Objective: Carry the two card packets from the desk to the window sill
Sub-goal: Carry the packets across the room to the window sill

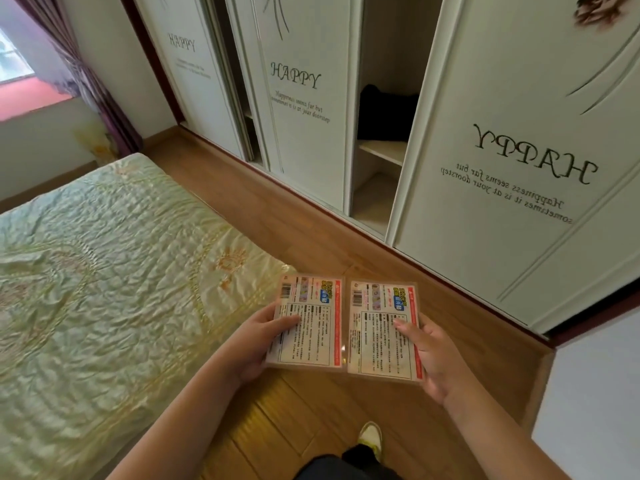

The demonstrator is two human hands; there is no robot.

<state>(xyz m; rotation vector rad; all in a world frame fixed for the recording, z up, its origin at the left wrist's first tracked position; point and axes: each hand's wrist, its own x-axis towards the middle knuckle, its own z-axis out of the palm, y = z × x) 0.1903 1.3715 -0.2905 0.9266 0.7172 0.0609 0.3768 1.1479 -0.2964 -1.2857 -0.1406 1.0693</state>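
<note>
Two clear-wrapped card packets with printed labels and barcodes are held side by side over the wooden floor. My left hand (258,344) grips the left card packet (310,323) with the thumb on top. The right card packet (381,330) is gripped the same way by my right hand (433,358). The packets nearly touch along their inner edges. The window sill (31,102), pinkish, lies far off at the upper left under the window, beyond the bed.
A bed (104,254) with a pale green quilt fills the left. White wardrobe doors (502,150) run along the right, one gap open with a dark garment on a shelf. A strip of wooden floor (277,209) runs between them toward a purple curtain (104,98).
</note>
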